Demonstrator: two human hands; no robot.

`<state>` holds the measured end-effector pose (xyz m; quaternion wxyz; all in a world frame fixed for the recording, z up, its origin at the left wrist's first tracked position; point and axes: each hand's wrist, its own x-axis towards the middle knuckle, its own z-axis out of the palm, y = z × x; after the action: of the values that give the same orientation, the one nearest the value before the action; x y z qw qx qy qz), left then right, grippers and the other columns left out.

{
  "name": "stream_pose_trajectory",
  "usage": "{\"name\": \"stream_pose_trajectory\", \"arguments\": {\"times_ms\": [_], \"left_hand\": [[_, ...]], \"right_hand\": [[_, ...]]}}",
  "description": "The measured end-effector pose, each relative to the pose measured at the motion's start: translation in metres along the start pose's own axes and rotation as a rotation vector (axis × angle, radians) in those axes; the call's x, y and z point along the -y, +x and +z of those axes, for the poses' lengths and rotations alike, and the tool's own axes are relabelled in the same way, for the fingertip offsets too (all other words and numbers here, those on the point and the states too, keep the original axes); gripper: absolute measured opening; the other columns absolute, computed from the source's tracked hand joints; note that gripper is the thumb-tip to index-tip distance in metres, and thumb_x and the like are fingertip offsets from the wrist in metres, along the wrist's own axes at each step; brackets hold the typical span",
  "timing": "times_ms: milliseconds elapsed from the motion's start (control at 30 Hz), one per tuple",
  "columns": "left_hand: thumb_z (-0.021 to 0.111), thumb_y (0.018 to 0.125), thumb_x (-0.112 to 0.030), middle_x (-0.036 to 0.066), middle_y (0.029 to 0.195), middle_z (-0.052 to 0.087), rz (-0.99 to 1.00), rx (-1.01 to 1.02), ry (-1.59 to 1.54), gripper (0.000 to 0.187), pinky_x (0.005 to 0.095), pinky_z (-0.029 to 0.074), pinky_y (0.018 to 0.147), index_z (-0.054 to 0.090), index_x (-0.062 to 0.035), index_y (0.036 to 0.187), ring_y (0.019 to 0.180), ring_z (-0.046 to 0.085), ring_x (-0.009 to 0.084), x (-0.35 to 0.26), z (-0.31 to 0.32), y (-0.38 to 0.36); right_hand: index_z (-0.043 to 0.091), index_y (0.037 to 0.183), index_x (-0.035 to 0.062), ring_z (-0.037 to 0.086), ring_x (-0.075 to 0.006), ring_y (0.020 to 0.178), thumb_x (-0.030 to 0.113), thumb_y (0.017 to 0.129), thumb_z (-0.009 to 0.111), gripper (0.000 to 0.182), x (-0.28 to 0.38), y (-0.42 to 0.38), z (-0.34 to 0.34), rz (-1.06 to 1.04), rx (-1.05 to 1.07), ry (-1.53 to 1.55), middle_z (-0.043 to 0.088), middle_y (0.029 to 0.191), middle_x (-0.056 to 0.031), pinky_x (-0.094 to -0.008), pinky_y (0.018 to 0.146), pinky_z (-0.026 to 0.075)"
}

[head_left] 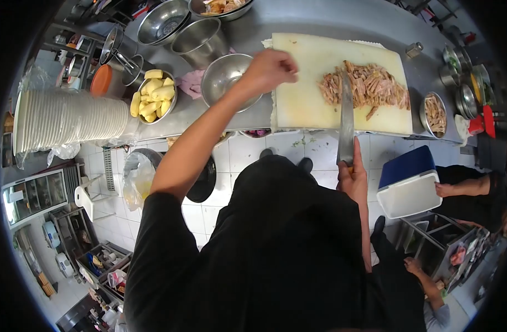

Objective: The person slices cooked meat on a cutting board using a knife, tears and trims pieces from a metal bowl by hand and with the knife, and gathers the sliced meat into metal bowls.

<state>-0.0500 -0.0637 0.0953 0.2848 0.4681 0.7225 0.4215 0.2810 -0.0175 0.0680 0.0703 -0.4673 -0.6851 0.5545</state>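
My right hand (354, 180) grips a large knife (347, 119) by its orange handle, below the front edge of the board. The blade points away from me, and its far end rests on or over a pile of sliced, browned meat (378, 86). This meat covers the right half of a white cutting board (300, 105). Over the board's left edge is my left hand (271, 71), slightly blurred, with its fingers curled in; whether something is inside them is hidden. Under my left wrist stands a steel bowl (217, 83) with a small pale bit in it.
A bowl of peeled yellow pieces (154, 99), a deep steel pot (201, 41) and stacked wrapped containers (73, 119) stand left. Right of the board is a bowl of meat strips (434, 113). Another person's hand (444, 190) holds a blue-and-white box (408, 188) at right.
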Motion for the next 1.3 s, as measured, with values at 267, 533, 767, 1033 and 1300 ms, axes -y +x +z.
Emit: {"name": "stream_pose_trajectory", "arguments": {"times_ms": [267, 533, 767, 1033, 1300], "left_hand": [[0.076, 0.078, -0.023, 0.009, 0.091, 0.071, 0.016, 0.175, -0.088, 0.034, 0.0287, 0.051, 0.076, 0.071, -0.0005, 0.102, 0.082, 0.064, 0.0148, -0.015, 0.095, 0.118], [0.072, 0.083, -0.027, 0.010, 0.103, 0.071, 0.041, 0.015, -0.078, 0.040, 0.0288, 0.050, 0.084, 0.068, -0.0011, 0.113, 0.098, 0.066, 0.0173, -0.017, 0.050, 0.092], [0.072, 0.083, -0.013, 0.008, 0.099, 0.069, -0.052, -0.551, 0.069, 0.029, 0.0265, 0.051, 0.076, 0.068, -0.0006, 0.109, 0.088, 0.063, 0.0135, 0.008, -0.044, -0.049], [0.075, 0.081, -0.014, 0.003, 0.089, 0.059, -0.307, -0.783, -0.150, 0.030, 0.0261, 0.048, 0.063, 0.061, 0.0000, 0.103, 0.074, 0.057, 0.0109, 0.082, -0.053, -0.145], [0.064, 0.087, -0.006, 0.010, 0.091, 0.061, -0.584, -0.732, -0.755, 0.022, 0.0306, 0.058, 0.067, 0.052, 0.0015, 0.104, 0.074, 0.064, 0.0171, 0.087, -0.019, -0.138]], "right_hand": [[0.018, 0.154, 0.0226, 0.040, -0.0072, 0.046, 0.001, 0.093, 0.047, 0.071, -0.003, -0.008, -0.015, -0.002, -0.165, 0.115, 0.044, 0.060, 0.0011, -0.0263, 0.040, 0.037], [0.019, 0.154, 0.0206, 0.041, -0.0080, 0.046, 0.002, 0.092, 0.049, 0.071, -0.005, -0.014, -0.024, 0.020, -0.215, 0.088, 0.045, 0.060, 0.0005, -0.0262, 0.040, 0.038], [0.024, 0.153, 0.0228, 0.050, -0.0119, 0.049, 0.002, 0.092, 0.051, 0.070, 0.016, -0.004, -0.026, 0.017, -0.093, -0.015, 0.057, 0.069, -0.0067, -0.0302, 0.047, 0.046], [0.025, 0.152, 0.0250, 0.049, -0.0107, 0.049, 0.002, 0.092, 0.052, 0.070, 0.037, 0.026, -0.005, -0.076, 0.015, -0.113, 0.058, 0.070, -0.0061, -0.0295, 0.047, 0.045], [0.023, 0.152, 0.0216, 0.055, -0.0204, 0.051, 0.005, 0.091, 0.054, 0.070, 0.062, 0.042, 0.036, -0.081, 0.092, -0.300, 0.060, 0.067, -0.0129, -0.0350, 0.052, 0.047]]}}
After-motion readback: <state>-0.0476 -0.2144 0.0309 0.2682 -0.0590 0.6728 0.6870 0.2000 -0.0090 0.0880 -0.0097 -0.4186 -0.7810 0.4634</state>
